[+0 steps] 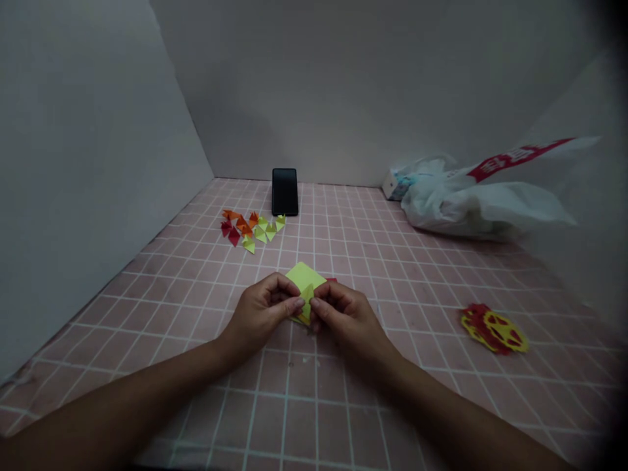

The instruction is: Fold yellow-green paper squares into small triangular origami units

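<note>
Between my hands is a small folded piece of yellow paper [307, 297], pinched from both sides. My left hand [265, 307] grips its left edge with thumb and forefinger. On the opposite edge, the thumb and fingers of my right hand [346, 311] are closed. Beneath and behind it lies a stack of yellow paper squares [303, 273], partly hidden by my fingers. A bit of red paper [332, 280] peeks out beside my right knuckles.
Several folded paper pieces in red, orange [244, 226] and yellow lie at the back left. A black phone [285, 191] leans near the back wall. A white plastic bag [461, 206] and a small box [395, 185] sit back right; red and yellow paper cutouts [495, 329] lie at right.
</note>
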Available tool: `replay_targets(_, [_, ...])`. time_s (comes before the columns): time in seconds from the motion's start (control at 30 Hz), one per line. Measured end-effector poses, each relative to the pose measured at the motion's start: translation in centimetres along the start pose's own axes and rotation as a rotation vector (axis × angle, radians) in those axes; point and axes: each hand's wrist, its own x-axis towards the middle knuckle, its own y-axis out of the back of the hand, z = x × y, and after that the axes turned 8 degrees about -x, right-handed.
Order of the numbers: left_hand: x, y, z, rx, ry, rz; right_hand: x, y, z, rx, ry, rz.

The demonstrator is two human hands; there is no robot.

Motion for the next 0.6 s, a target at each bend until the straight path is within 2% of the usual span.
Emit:
replay_targets(0.23, [-0.3,-0.1,0.0,0.057,-0.101,0.008,0.2,0.0,0.2,0.182,-0.002,-0.034])
replay_targets(0.6, [-0.4,-0.3,1.0,0.148,-0.193,0.041,-0.1,-0.2,0.1,0.141,0.013,-0.061])
